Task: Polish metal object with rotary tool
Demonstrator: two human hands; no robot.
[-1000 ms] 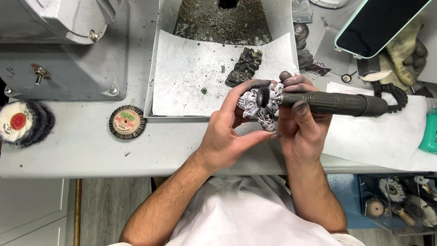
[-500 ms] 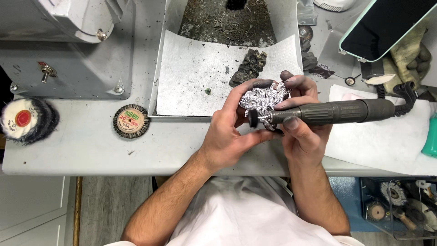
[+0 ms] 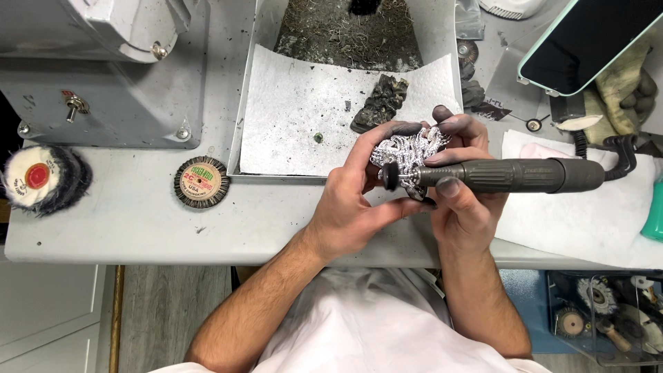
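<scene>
The left hand (image 3: 359, 200) pinches a silver piece (image 3: 409, 153) above the surface (image 3: 138, 214). The right hand (image 3: 459, 197), at 3 o'clock, grips a rotary tool (image 3: 511, 175), its tip touching the piece.

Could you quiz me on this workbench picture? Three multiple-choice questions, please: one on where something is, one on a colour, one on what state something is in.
1. Where does the round brush wheel with the paper label lie?
A. on the grey bench, left of the hands
B. inside the tray
C. on the phone

2. What colour is the case of the phone?
A. red
B. mint green
C. yellow

3. How is the sparkling silver piece held?
A. lying loose on the paper towel
B. hanging from a hook
C. gripped in the left hand while the right hand holds the dark rotary handpiece to it

Answers: 1 A, it sits on bare benchtop outside the tray; 2 B, the rim shows pale green; 3 C, fingers wrap the piece.
</scene>
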